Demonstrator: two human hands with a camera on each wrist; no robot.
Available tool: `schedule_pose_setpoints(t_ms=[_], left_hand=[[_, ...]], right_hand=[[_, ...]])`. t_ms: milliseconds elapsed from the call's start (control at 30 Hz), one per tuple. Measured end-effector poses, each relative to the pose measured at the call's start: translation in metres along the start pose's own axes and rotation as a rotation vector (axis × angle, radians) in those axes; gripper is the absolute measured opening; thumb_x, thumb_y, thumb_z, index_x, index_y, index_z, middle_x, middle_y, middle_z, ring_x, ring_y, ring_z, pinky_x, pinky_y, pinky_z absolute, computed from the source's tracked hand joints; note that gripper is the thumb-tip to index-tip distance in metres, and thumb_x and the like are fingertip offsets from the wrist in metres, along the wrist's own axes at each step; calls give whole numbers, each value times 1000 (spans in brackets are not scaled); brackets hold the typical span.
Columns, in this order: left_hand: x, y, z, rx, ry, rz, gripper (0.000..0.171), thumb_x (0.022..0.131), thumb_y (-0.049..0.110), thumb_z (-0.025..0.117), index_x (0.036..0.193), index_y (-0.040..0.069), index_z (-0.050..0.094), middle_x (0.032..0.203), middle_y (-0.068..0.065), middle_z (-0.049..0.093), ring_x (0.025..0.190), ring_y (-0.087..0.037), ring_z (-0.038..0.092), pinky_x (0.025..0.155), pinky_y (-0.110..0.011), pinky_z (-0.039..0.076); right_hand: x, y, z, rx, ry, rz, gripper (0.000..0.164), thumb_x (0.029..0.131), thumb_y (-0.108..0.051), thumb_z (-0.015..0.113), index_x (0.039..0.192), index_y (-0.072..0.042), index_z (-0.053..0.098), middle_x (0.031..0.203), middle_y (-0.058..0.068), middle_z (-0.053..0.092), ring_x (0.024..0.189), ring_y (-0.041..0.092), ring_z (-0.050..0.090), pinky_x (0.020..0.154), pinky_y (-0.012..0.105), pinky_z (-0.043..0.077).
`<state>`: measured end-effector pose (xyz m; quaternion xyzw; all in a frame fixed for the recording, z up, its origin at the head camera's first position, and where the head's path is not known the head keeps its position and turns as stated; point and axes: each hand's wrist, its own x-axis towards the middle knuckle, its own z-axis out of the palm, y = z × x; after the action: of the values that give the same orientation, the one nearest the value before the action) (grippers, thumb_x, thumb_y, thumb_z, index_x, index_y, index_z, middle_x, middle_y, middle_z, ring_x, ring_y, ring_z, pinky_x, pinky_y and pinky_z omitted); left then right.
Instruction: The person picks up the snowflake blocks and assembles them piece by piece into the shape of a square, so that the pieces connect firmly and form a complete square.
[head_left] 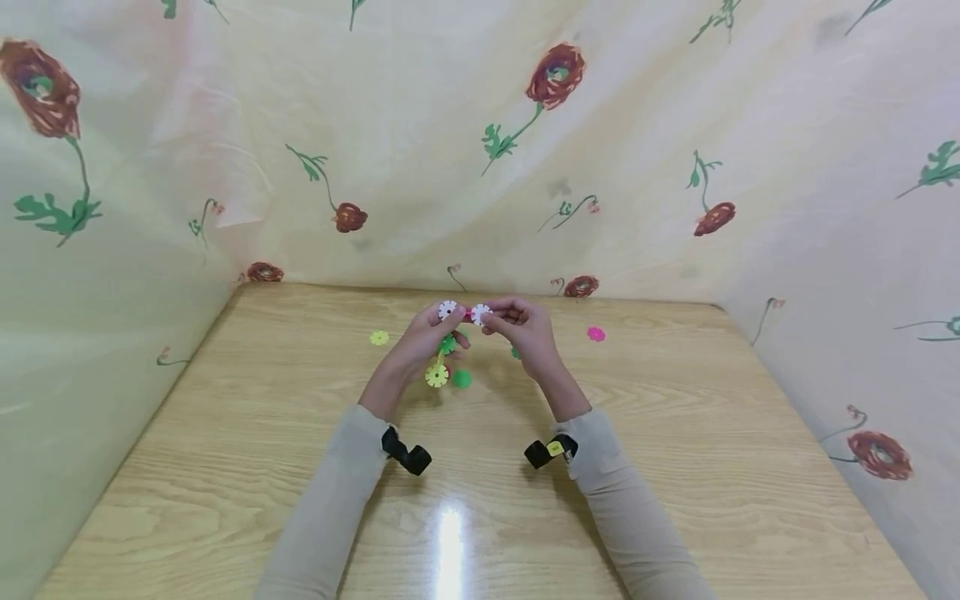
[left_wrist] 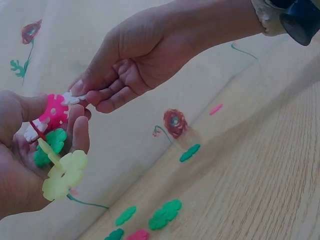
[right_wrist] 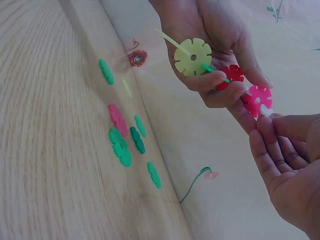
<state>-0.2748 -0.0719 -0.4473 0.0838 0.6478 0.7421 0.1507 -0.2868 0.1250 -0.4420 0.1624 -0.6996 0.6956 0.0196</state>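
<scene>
A chain of interlocking flower-shaped plastic discs is held up between both hands over the table. My left hand (head_left: pixel 420 342) grips it near a pink disc (right_wrist: pixel 258 100), with the green disc (left_wrist: pixel 56 145), a red disc (right_wrist: pixel 230 77) and the yellow discs (head_left: pixel 437 375) hanging along the palm side. Between thumb and fingers, my right hand (head_left: pixel 531 335) pinches a white disc (head_left: pixel 482 314) at the chain's end, right against the pink disc's edge. Another white disc (head_left: pixel 447 311) shows by the left thumb.
Loose discs lie on the wooden table (head_left: pixel 480 467): a yellow disc (head_left: pixel 379 337) to the left, a pink disc (head_left: pixel 596 334) to the right, and several green ones, including a green disc (head_left: pixel 461 379) below the hands. A flowered cloth (head_left: pixel 420 167) hangs behind and at both sides.
</scene>
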Motion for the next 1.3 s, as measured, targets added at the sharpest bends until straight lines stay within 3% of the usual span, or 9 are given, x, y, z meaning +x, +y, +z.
schedule_pose_setpoints(t_ms=[400,567,733,833,1067,1300], left_hand=[[0,1,5,51,2,43,40,108,33,49,136,3,52,102,-2,61,76,-11,63,64,-22,56],[1,2,6,67,-2,43,41,108,34,49,136,4,52,117,-8,60,82,-12,64,68,-23,57],[2,1,2,20,-3,19,41,107,32,54,136,4,55,132,-16,59,87,-12,67,72,-25,60],[2,1,-1,0,0,12,39,106,29,57,136,4,57,130,-15,61,85,-12,67,71,-25,60],[3,-3,-3,27,-33,16,32,103,24,62,129,5,62,104,-5,65,77,-12,64,65,-25,59],[3,-4,-5,49,-36,23,27,103,23,63,123,5,64,116,-19,60,78,-13,63,71,-32,61]], right_hand=[[-1,-5,-1,-38,21,-52,23,90,4,73,108,17,68,81,-5,72,69,8,68,71,25,61],[1,-7,-1,-52,18,-50,22,90,5,72,109,17,68,80,-7,71,69,8,68,71,23,60],[2,-5,-3,-30,-15,-17,25,92,4,71,112,17,66,81,-6,71,70,7,68,72,22,60],[2,-5,-3,-36,-50,-9,25,93,3,70,114,16,66,84,-4,72,72,8,68,73,23,60],[0,-5,-4,-146,-80,5,24,95,-6,71,114,8,71,93,2,70,79,10,65,74,22,59],[1,-6,-8,-234,-107,53,25,96,-12,71,116,3,72,97,5,72,80,11,65,75,27,59]])
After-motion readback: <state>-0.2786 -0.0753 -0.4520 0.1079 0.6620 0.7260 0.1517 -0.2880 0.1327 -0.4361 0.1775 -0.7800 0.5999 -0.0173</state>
